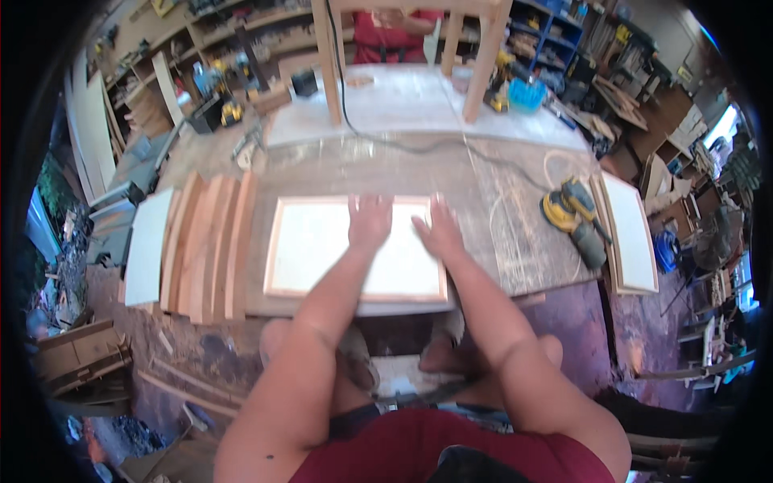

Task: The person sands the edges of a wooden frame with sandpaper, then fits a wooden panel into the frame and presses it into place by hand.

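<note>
A white rectangular panel with a light wooden frame (322,251) lies flat on the bench in front of me. My left hand (371,222) rests on its far part, fingers stretched out to the far wooden edge. At the far right corner is my right hand (440,232), its thumb apart over the white face and its fingers stretched along the border. Both hands touch the frame with fingers extended. Slight blur softens the fingertips.
Upright wooden boards (211,249) and a white panel (148,249) stand at the left. On the right sit a yellow and black sander (568,208) and more white panels (630,233). A cord (427,147) crosses the bench; a wooden stand (328,72) rises behind. Another person (386,44) is opposite.
</note>
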A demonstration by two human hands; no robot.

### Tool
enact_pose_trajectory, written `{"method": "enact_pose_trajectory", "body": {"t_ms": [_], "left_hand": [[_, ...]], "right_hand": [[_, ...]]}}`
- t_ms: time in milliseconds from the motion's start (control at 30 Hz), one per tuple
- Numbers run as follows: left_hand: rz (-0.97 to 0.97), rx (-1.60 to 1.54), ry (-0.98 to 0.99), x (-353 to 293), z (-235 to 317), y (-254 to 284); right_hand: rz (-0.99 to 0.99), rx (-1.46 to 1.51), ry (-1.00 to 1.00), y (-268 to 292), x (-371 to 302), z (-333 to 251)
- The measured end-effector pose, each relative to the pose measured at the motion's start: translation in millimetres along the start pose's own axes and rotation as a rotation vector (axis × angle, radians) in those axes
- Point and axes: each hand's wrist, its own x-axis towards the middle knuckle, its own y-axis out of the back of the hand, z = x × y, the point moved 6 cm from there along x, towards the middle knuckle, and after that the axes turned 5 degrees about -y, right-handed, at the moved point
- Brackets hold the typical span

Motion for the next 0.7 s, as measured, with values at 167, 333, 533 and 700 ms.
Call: {"method": "enact_pose_trajectory", "body": {"t_ms": [167, 333, 533, 700], "left_hand": [[0.098, -0.010, -0.020, -1, 3, 7], [0.099, -0.022, -0.018, 0, 3, 6], [0.072, -0.035, -0.006, -2, 3, 9], [0.042, -0.043, 0.012, -1, 4, 7]], "right_hand": [[-0.166, -0.147, -0.055, -10, -34, 17], [-0.097, -0.023, -0.084, -9, 8, 11], [-0.062, -0.097, -0.035, -7, -25, 12], [-0.027, -0.048, -0.008, -7, 5, 12]]}}
